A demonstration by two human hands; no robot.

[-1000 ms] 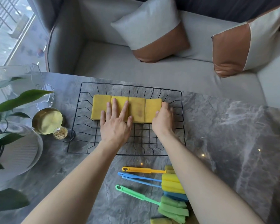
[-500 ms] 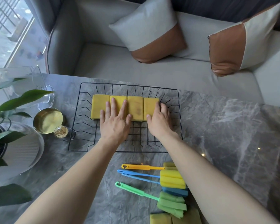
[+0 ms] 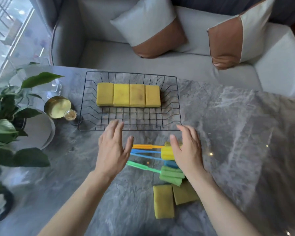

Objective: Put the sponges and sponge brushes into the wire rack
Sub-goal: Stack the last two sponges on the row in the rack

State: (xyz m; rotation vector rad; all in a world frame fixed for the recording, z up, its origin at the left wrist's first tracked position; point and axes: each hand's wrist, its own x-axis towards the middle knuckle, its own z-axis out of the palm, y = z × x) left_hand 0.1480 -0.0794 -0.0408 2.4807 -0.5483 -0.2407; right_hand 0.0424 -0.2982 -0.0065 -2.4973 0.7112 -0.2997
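Above the sponge brushes (image 3: 153, 160), left hand (image 3: 111, 150) hovers spread, empty; right hand (image 3: 187, 150) spread, touching yellow brush head (image 3: 167, 153).

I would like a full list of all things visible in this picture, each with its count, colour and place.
wire rack: 1, black, on the table, far middle
sponges in rack: 4, yellow, side by side in its far half
sponge brushes: about 4, orange, blue, green handles, on the table before the rack
loose sponges: 2, yellow, table, near edge
gold tin: 1, left of the rack
plant: 1, green, far left
marble table: 1, grey
sofa: 1, grey, beyond the table
cushions: 2, grey and brown, on the sofa
left hand: open, above the brush handles
right hand: open, over the brush heads
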